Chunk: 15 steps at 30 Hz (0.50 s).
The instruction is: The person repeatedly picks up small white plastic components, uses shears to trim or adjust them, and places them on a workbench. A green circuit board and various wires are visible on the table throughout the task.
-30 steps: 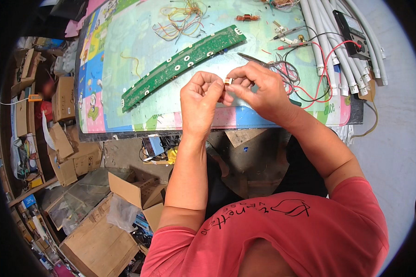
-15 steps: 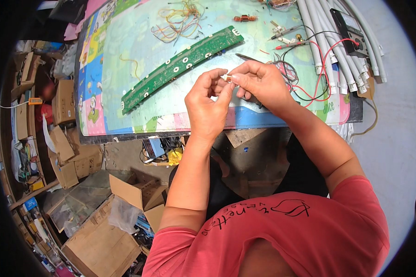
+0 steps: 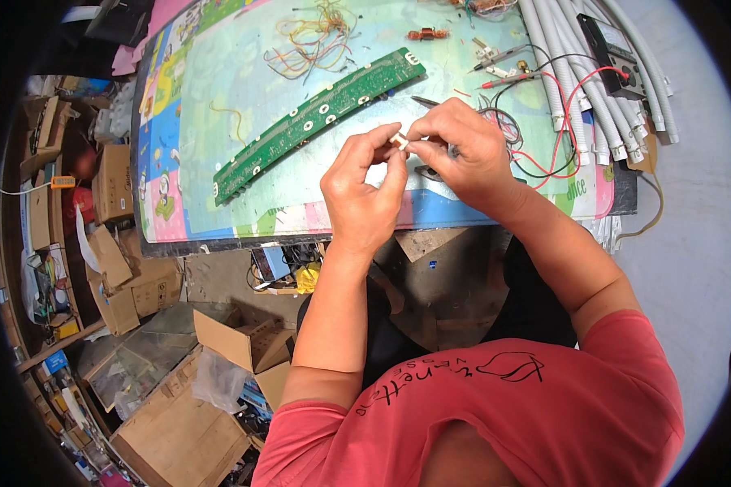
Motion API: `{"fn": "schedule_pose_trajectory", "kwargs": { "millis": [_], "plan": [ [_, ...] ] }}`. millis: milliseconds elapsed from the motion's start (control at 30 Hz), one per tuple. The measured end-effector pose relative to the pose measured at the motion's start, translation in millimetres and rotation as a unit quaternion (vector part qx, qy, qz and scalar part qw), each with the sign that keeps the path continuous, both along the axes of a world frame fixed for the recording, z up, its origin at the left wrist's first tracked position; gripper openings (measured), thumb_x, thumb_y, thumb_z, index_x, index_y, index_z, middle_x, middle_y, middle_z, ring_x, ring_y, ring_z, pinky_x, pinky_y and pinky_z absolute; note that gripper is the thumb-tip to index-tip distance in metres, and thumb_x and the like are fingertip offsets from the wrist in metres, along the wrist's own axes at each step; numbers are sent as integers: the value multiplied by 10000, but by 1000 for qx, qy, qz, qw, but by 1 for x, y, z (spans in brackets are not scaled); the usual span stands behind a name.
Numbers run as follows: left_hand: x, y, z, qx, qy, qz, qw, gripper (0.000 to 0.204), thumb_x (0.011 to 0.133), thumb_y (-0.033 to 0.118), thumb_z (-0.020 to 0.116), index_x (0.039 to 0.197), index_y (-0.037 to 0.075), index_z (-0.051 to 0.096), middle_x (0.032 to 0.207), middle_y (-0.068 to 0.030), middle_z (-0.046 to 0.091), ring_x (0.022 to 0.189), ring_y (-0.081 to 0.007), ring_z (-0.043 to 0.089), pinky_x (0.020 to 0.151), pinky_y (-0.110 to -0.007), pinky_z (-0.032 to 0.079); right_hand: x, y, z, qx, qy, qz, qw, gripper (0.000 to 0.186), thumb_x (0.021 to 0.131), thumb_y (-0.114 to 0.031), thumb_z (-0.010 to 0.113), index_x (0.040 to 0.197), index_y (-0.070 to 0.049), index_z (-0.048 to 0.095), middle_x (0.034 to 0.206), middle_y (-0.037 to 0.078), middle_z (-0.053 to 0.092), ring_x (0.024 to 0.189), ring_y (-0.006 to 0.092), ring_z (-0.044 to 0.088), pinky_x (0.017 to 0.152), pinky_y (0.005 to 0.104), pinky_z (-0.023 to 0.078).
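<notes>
A small white spool-shaped part (image 3: 399, 140) is held up above the near side of the table. My left hand (image 3: 357, 191) pinches it between thumb and fingertips. From the other side, my right hand (image 3: 471, 158) has its thumb and forefinger closed at the part's right end. The right hand's other fingers are curled and partly hidden. Just beyond both hands, a long green circuit board (image 3: 300, 128) lies slantwise on the table. A dark pointed tool (image 3: 424, 102) pokes out behind the right hand, its rest hidden.
Tangled thin wires (image 3: 313, 40) and a copper-wound coil (image 3: 427, 34) lie toward the back. At the right are a multimeter (image 3: 612, 53) with red and black probe leads and several grey-white tubes (image 3: 544, 69). An open cardboard box (image 3: 223, 339) stands on the floor at lower left.
The white part has turned between my fingers and shows more of its white side. My right hand has shifted slightly toward me, its fingers more bent.
</notes>
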<state>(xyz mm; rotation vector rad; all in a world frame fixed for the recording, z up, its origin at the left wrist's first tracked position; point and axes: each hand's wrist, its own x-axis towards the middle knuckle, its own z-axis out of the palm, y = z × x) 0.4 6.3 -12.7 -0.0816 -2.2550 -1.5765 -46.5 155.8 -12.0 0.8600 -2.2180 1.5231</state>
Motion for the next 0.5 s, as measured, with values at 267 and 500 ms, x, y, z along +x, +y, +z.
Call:
{"fn": "schedule_pose_trajectory", "kwargs": {
  "millis": [267,500],
  "plan": [
    [3,-1,1,10,-24,-10,1000,270,761,-44,645,1027,-4,663,831,-102,650,743,-145,647,693,-259,518,0,1,2,55,61,10,997,167,742,-14,684,883,-52,604,781,70,559,638,230,599,538,319,493],
    [2,-1,-1,105,-58,-25,993,263,784,-44,630,1044,-10,655,861,-70,646,766,-108,626,722,-241,505,2,0,1,24,6,15,1000,137,760,-20,673,863,-49,587,779,63,554,624,224,607,530,314,494]
  ]
}}
